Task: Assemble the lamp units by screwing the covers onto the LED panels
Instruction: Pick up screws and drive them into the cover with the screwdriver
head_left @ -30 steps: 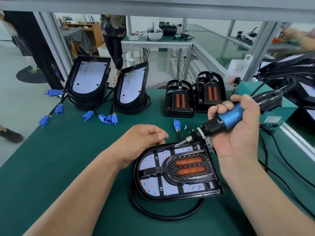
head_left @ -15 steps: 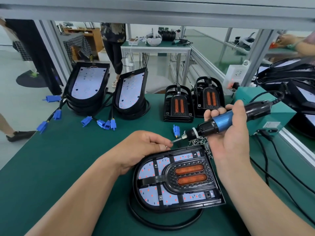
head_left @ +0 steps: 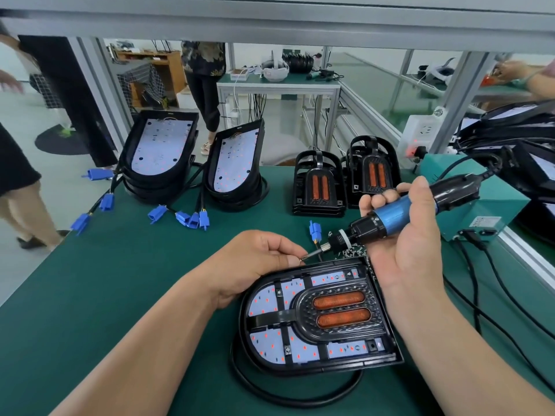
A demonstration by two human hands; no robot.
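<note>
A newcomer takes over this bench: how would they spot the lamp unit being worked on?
On the green table, look nearest the person, between the forearms. The lamp unit lies flat there. Unlike the bare panels and loose covers stacked behind, it has a cover sitting on its panel.

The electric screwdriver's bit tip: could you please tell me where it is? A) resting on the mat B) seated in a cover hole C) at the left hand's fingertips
C: the right hand holds the electric screwdriver tilted, its tip meeting a screw pinched by the left hand.
</note>
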